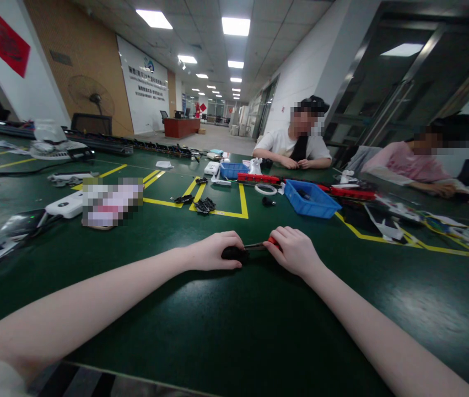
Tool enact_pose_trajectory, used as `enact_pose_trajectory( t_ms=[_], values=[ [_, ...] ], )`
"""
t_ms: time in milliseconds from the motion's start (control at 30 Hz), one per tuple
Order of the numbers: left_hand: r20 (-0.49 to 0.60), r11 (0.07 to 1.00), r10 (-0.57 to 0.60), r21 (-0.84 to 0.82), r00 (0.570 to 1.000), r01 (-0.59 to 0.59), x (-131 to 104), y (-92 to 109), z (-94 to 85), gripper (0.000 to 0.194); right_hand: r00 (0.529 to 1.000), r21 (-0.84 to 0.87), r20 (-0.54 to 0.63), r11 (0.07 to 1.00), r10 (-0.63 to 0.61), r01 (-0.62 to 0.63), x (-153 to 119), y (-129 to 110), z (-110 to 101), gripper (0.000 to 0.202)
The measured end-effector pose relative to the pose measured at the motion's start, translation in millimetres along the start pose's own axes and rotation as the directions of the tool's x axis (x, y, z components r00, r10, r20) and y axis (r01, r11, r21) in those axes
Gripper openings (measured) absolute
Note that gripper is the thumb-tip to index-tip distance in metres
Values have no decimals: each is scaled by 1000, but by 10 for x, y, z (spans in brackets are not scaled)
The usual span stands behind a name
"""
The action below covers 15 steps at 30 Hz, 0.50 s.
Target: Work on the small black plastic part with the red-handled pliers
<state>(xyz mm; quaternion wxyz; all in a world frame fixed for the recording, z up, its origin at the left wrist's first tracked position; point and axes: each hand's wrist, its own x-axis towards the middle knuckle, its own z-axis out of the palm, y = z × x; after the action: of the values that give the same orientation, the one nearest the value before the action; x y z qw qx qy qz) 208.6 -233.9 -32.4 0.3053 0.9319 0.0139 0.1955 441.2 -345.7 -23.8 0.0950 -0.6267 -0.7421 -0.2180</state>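
My left hand is closed around a small black part held low over the green table. Most of that part is hidden by the fingers and its kind cannot be made out. Facing it, my right hand grips a red-handled tool with a slim metal shaft. The shaft points left, and its tip meets or nearly meets the black part. Fingers cover most of the handle. Beyond my hands lie black clustered pieces by a yellow tape outline, and a small black piece.
A blue tray stands ahead to the right, with a smaller blue tray farther back. At left are a phone, a white device and cables. Two people sit across the table at right; another is at far left.
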Motion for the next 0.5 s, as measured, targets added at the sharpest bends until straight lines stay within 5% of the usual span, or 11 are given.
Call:
enact_pose_trajectory(
  t_ms=[500],
  values=[
    [-1,998,-25,49,1000,25,5,20,3,22,999,28,28,999,-36,36,7,3,-5,41]
  ],
)
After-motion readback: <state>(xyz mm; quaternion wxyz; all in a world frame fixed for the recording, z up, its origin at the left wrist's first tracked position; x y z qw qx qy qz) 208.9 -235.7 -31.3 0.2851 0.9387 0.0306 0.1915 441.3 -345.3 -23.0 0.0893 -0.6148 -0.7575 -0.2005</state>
